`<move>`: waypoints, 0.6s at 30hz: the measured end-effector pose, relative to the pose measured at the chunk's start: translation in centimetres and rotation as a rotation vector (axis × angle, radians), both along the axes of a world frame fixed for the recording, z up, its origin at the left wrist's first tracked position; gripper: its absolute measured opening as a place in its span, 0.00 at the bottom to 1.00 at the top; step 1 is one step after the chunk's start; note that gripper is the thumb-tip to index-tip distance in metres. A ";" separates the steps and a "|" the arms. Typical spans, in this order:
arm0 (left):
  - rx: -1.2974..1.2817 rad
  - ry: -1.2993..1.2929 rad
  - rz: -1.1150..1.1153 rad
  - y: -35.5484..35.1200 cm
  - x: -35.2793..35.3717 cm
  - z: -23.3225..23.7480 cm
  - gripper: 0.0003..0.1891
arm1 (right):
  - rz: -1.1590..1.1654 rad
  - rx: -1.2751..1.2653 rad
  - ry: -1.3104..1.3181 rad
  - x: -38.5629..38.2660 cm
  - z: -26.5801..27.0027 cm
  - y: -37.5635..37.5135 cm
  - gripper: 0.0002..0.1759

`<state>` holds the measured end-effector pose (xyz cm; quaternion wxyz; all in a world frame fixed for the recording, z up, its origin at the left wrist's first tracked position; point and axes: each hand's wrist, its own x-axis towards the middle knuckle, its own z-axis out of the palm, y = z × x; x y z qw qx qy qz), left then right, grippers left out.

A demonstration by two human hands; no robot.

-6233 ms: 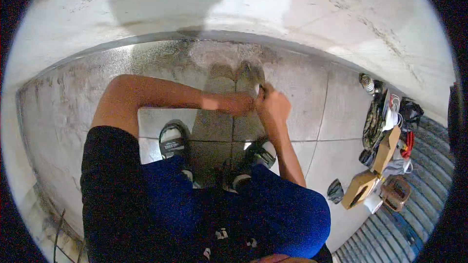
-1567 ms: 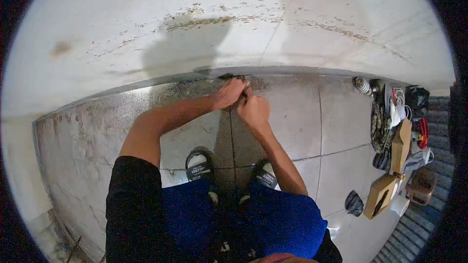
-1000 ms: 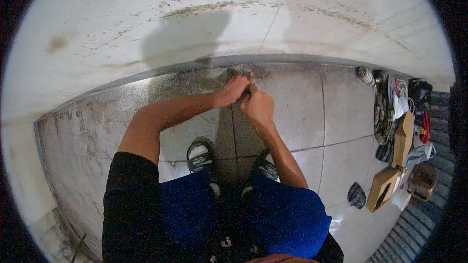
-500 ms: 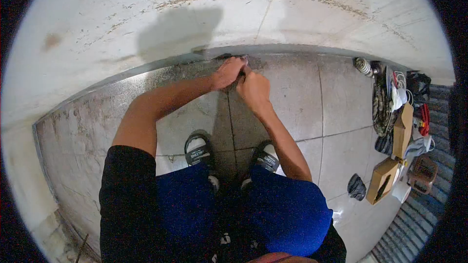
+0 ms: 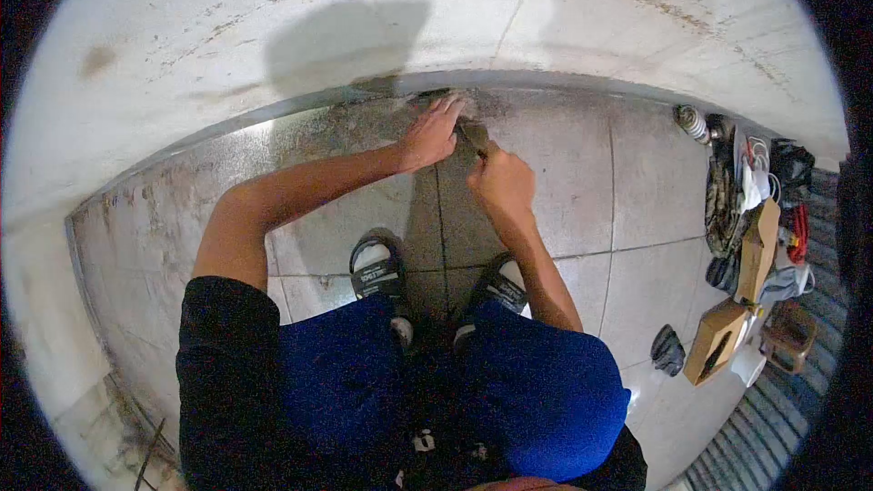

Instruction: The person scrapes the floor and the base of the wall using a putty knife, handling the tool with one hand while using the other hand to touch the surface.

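Note:
My right hand (image 5: 506, 185) is closed around the handle of a scraper (image 5: 474, 133) that looks like a putty knife. Its broad blade points toward the foot of the wall, just right of my left hand's fingers. My left hand (image 5: 431, 135) lies at the floor's edge with its fingers stretched out toward a dark, dirty patch (image 5: 436, 94) along the wall base. I see nothing held in it. Both arms reach forward over the tiled floor (image 5: 555, 173).
A white, stained wall (image 5: 618, 36) meets the floor along a grey skirting strip. To the right lie an open cardboard box (image 5: 714, 342), a black crumpled bag (image 5: 667, 350), a coiled spring-like part (image 5: 692, 124) and a brown plastic stool (image 5: 788, 336). My sandalled feet are below.
My right hand has drawn back toward me and slightly right with the scraper, so its blade now shows. My left hand's fingers have straightened and come apart from the right hand.

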<state>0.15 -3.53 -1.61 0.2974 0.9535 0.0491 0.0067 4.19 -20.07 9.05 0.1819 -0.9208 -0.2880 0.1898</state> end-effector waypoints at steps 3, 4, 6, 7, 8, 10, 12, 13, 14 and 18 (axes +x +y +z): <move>0.031 0.038 -0.071 0.1 -2.1 -0.3 0.35 | -0.052 0.007 -0.025 -0.1 0.2 0.1 0.14; 0.050 0.059 -0.116 0.1 -2.7 -0.4 0.37 | -0.022 -0.001 -0.052 0.3 -0.8 0.3 0.14; 0.137 0.127 -0.125 0.1 -3.3 -0.4 0.35 | 0.047 -0.011 -0.107 1.2 -2.5 1.2 0.15; 0.186 0.159 -0.130 0.2 -3.3 -0.1 0.34 | 0.042 -0.010 -0.080 1.0 -2.4 1.1 0.15; 0.171 0.141 -0.119 0.1 -3.2 -0.1 0.34 | 0.035 -0.010 -0.052 0.6 -2.2 0.8 0.14; 0.144 0.105 -0.092 0.2 -2.8 -1.1 0.33 | 0.011 -0.026 -0.022 -0.6 -1.8 0.8 0.14; 0.265 0.051 -0.147 0.0 -2.5 -2.3 0.33 | -0.025 -0.061 -0.019 -1.9 -1.9 0.9 0.14; 0.324 0.019 -0.175 -0.2 -2.2 -2.9 0.33 | 0.003 -0.019 -0.033 -1.3 -2.2 1.2 0.14; 0.184 0.024 -0.161 -0.4 -2.0 -2.5 0.33 | 0.027 0.022 -0.047 -0.2 -2.6 1.8 0.15; -0.058 0.048 -0.155 -1.3 -0.9 -1.3 0.33 | 0.101 0.033 -0.086 1.0 -2.1 2.4 0.19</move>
